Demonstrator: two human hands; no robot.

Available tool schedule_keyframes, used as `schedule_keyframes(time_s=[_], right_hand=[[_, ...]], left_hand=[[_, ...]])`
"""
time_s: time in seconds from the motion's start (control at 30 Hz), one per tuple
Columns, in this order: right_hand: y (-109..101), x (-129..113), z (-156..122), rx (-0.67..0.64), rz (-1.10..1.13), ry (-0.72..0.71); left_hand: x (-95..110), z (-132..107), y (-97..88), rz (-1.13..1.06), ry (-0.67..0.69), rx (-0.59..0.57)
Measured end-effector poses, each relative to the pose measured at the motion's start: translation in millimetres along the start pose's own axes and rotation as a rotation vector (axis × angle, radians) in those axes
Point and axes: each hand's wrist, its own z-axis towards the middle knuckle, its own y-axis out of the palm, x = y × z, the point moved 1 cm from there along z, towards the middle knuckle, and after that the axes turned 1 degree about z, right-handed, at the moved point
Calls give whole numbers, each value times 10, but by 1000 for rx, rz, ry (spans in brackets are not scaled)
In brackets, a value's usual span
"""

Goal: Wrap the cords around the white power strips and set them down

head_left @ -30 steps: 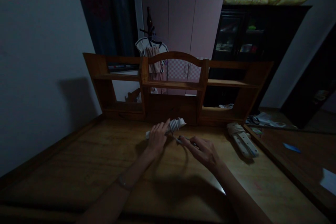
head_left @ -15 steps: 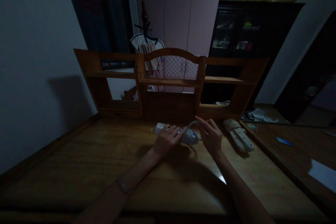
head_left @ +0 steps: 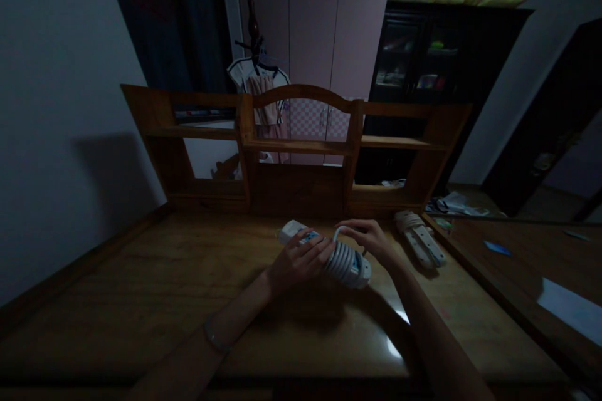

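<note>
My left hand (head_left: 301, 258) is closed around a white power strip (head_left: 360, 270), which tilts down to the right above the wooden desk. Several turns of grey cable (head_left: 343, 260) are wound about the strip, just right of my left fingers. Close by, my right hand (head_left: 369, 238) pinches the loose part of that cable, which arches up between the two hands. My left fingers and palm hide the middle of the strip. Farther right, a second power strip (head_left: 426, 245) lies on the desk with its own cord bundled at its far end.
A wooden shelf unit (head_left: 301, 147) stands along the desk's back edge (head_left: 211, 219). At the right is a lower brown surface with a blue card (head_left: 497, 248) and a white sheet of paper (head_left: 569, 307). A white wall (head_left: 70, 106) rises on the left.
The power strip has turned in my left hand, its right end now lower and nearer and more of its face showing. My right hand has shifted around the cable. The view has moved slightly.
</note>
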Motion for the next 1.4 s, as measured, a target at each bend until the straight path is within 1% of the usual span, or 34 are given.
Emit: schedule_keyframes(time_s=[0.2, 0.37, 0.5, 0.6, 0.73, 0.83, 0.9, 0.97, 1.0, 1.03, 1.1, 1.2, 1.3, 1.37, 1.4], right_hand=[[73, 155, -14, 25, 125, 147], [91, 176, -21, 4, 182, 182], [101, 145, -26, -43, 197, 210], [120, 149, -10, -61, 228, 213], [162, 186, 22, -52, 301, 205], [215, 232, 24, -3, 299, 135], [271, 279, 19, 89, 265, 82], [348, 340, 21, 186, 230, 77], [395, 369, 26, 208, 235, 90], [446, 394, 34, 201, 258, 102], [543, 419, 49, 135, 328, 111], [625, 401, 58, 72, 396, 116], [619, 348, 54, 52, 409, 83], [586, 308, 46, 49, 355, 27], [567, 288, 39, 68, 301, -2]], left_hand=[[-28, 17, -115, -62, -83, -17], [-18, 58, -186, -68, -76, -39], [-4, 68, -200, -81, -70, -20], [-11, 53, -172, -91, -109, -22], [-42, 21, -113, -87, -172, 31], [-81, -3, -82, -111, -214, 51], [-123, -17, -76, -124, -289, 59], [-176, -31, -78, -124, -381, 80], [-206, -39, -79, -122, -426, 92], [-236, -49, -77, -118, -471, 108], [-297, -77, -58, -100, -562, 145], [-389, -142, 10, -49, -725, 204], [-479, -209, 93, -21, -913, 244], [-531, -237, 130, -25, -1027, 250], [-554, -246, 142, -32, -1079, 249]])
